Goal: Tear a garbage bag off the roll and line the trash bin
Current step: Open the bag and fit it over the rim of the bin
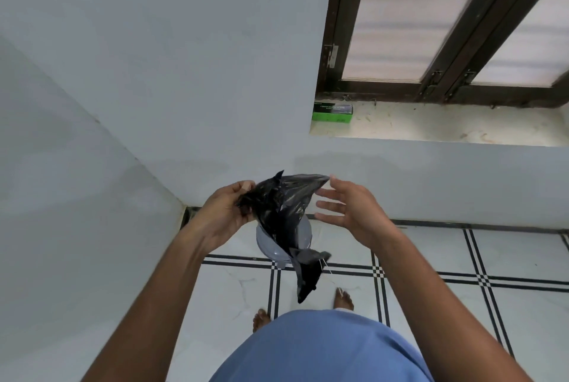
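Blue cloth over the person's front fills the six o'clock edge, with both bare forearms reaching up from it. Left hand is clamped on one bunched corner of the thin black plastic garbage bag, at nine o'clock of the bag. Right hand, at three o'clock, has its fingers spread and only a fingertip near the far corner; whether it pinches the film I cannot tell. The bag hangs crumpled, its mouth unopened, directly above the small round grey plastic trash bin on the white tiled floor. A green box sits on the window sill at one o'clock. Likely trouble: the clinging film may not part, or a hard tug could rip it.
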A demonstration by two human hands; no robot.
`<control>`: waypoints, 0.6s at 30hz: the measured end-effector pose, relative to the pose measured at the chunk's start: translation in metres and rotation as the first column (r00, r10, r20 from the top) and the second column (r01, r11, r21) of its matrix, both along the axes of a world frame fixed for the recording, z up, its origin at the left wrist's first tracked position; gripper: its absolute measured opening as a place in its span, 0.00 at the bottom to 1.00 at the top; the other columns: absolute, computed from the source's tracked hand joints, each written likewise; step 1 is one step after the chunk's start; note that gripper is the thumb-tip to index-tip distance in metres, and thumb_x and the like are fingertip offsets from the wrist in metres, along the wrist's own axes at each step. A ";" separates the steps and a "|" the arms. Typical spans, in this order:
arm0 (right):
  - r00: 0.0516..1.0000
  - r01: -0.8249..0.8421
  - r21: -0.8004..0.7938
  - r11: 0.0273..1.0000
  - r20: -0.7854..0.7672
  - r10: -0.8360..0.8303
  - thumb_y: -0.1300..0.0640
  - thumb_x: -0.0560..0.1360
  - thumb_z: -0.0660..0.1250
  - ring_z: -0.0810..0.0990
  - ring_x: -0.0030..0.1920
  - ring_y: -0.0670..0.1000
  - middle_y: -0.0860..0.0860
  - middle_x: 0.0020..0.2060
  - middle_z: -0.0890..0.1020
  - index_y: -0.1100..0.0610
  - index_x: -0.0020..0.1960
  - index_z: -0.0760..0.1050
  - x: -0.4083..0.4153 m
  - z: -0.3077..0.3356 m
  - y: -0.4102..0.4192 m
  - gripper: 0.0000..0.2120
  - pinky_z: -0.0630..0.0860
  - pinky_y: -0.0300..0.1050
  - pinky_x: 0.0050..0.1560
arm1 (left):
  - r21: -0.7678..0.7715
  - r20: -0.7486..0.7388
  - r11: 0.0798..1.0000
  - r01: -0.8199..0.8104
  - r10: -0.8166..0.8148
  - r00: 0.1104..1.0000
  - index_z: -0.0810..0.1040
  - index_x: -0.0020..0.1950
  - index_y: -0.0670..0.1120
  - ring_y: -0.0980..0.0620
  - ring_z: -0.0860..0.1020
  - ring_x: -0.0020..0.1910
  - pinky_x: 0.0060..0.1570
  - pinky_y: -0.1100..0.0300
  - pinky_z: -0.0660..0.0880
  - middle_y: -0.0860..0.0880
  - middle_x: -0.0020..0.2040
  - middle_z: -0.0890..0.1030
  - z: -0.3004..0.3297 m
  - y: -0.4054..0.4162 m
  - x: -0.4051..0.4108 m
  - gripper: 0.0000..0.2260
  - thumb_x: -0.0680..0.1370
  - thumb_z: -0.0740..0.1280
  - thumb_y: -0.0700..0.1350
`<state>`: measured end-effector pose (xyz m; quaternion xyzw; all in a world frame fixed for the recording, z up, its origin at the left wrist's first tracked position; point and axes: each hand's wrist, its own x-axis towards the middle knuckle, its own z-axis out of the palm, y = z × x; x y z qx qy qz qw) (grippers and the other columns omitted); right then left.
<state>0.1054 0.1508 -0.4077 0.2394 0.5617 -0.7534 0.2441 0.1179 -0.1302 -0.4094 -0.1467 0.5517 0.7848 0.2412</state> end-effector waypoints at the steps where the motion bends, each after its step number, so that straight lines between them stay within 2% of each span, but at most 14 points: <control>1: 0.997 -0.073 0.096 0.993 -0.032 0.076 0.37 0.84 0.72 0.87 0.64 0.60 0.57 0.67 0.85 0.58 0.71 0.77 0.004 0.007 -0.008 0.28 0.89 0.61 0.58 | 0.010 -0.016 1.000 -0.014 0.015 1.000 0.80 0.41 0.49 0.46 0.79 0.51 0.55 0.51 0.82 0.48 0.47 0.82 0.002 0.002 0.000 0.19 0.89 0.59 0.39; 3: 0.983 -0.176 0.229 0.957 -0.013 0.184 0.25 0.72 0.76 0.86 0.64 0.56 0.53 0.67 0.82 0.57 0.74 0.73 0.016 0.020 -0.033 0.45 0.90 0.57 0.55 | 0.029 -0.064 0.999 -0.028 0.030 0.998 0.83 0.40 0.50 0.45 0.82 0.53 0.63 0.45 0.81 0.48 0.49 0.85 0.005 0.005 0.006 0.22 0.89 0.58 0.36; 4: 0.980 -0.187 0.301 0.935 -0.002 0.197 0.21 0.67 0.77 0.85 0.64 0.55 0.52 0.67 0.81 0.55 0.74 0.69 0.023 0.023 -0.047 0.51 0.89 0.55 0.56 | 0.014 -0.098 0.999 -0.031 0.033 0.995 0.84 0.43 0.48 0.43 0.83 0.56 0.66 0.43 0.80 0.45 0.52 0.85 0.007 0.008 0.009 0.19 0.88 0.60 0.34; 6: 0.994 -0.096 0.401 0.911 -0.015 0.111 0.19 0.61 0.79 0.85 0.62 0.53 0.52 0.65 0.80 0.51 0.72 0.66 0.031 0.020 -0.067 0.54 0.88 0.55 0.59 | -0.032 -0.132 0.999 -0.041 0.037 0.991 0.82 0.53 0.41 0.40 0.83 0.60 0.68 0.44 0.81 0.38 0.57 0.83 0.005 0.009 0.015 0.07 0.85 0.66 0.32; 7: 0.997 -0.050 0.386 0.921 -0.029 0.067 0.21 0.63 0.80 0.87 0.59 0.52 0.52 0.63 0.83 0.53 0.71 0.69 0.035 0.019 -0.075 0.51 0.89 0.55 0.57 | -0.032 -0.130 0.999 -0.029 0.024 0.991 0.81 0.57 0.39 0.38 0.82 0.61 0.66 0.45 0.82 0.36 0.58 0.81 0.003 0.008 0.019 0.07 0.83 0.68 0.30; 8: 0.998 -0.042 0.329 0.943 -0.034 0.056 0.25 0.68 0.80 0.88 0.54 0.51 0.52 0.58 0.87 0.56 0.68 0.76 0.038 0.017 -0.080 0.44 0.89 0.52 0.54 | -0.023 -0.114 1.000 0.003 -0.005 0.993 0.80 0.61 0.37 0.37 0.81 0.61 0.65 0.46 0.83 0.35 0.58 0.79 0.001 0.005 0.023 0.10 0.81 0.70 0.28; 10: 0.990 -0.111 0.215 0.970 -0.065 0.127 0.42 0.81 0.77 0.89 0.46 0.52 0.53 0.48 0.90 0.59 0.60 0.86 0.045 0.014 -0.084 0.21 0.85 0.51 0.52 | -0.017 -0.091 0.996 0.087 -0.088 0.992 0.79 0.67 0.36 0.36 0.81 0.60 0.62 0.48 0.84 0.34 0.56 0.78 -0.001 0.002 0.030 0.18 0.77 0.73 0.29; 11: 0.983 -0.131 0.236 0.963 -0.091 0.156 0.50 0.84 0.74 0.88 0.44 0.54 0.54 0.44 0.90 0.60 0.56 0.88 0.048 0.013 -0.083 0.12 0.84 0.53 0.53 | -0.022 -0.083 0.993 0.117 -0.118 0.990 0.78 0.69 0.36 0.37 0.82 0.58 0.61 0.48 0.85 0.34 0.55 0.79 -0.001 0.000 0.033 0.22 0.76 0.74 0.29; 13: 0.985 -0.069 0.354 0.933 -0.121 0.119 0.58 0.86 0.70 0.90 0.49 0.59 0.57 0.44 0.90 0.58 0.49 0.88 0.051 0.001 -0.078 0.10 0.86 0.58 0.59 | -0.039 -0.036 0.994 0.099 -0.100 0.994 0.75 0.75 0.40 0.41 0.85 0.54 0.59 0.49 0.85 0.37 0.53 0.82 -0.002 -0.008 0.039 0.29 0.76 0.75 0.27; 15: 0.991 0.091 0.399 0.912 -0.126 -0.044 0.61 0.86 0.67 0.89 0.53 0.61 0.56 0.45 0.90 0.57 0.48 0.86 0.055 -0.005 -0.073 0.11 0.86 0.56 0.58 | -0.069 0.023 0.998 0.008 -0.007 1.000 0.71 0.78 0.48 0.43 0.87 0.56 0.57 0.50 0.86 0.41 0.59 0.82 -0.005 -0.019 0.044 0.36 0.75 0.75 0.25; 16: 0.980 0.195 0.367 0.910 -0.120 -0.162 0.63 0.84 0.64 0.88 0.52 0.60 0.55 0.46 0.90 0.57 0.50 0.85 0.057 -0.008 -0.067 0.11 0.84 0.52 0.54 | -0.068 0.043 0.997 -0.029 0.032 0.999 0.70 0.79 0.50 0.43 0.87 0.59 0.56 0.51 0.86 0.40 0.63 0.83 -0.006 -0.024 0.046 0.37 0.75 0.75 0.25; 18: 0.937 0.346 0.201 0.916 -0.033 -0.347 0.64 0.82 0.58 0.86 0.50 0.56 0.53 0.48 0.89 0.57 0.56 0.85 0.059 -0.011 -0.052 0.16 0.81 0.50 0.53 | -0.067 0.065 0.995 -0.068 0.072 0.995 0.69 0.79 0.47 0.43 0.87 0.61 0.54 0.53 0.86 0.38 0.64 0.85 -0.012 -0.031 0.051 0.34 0.76 0.75 0.29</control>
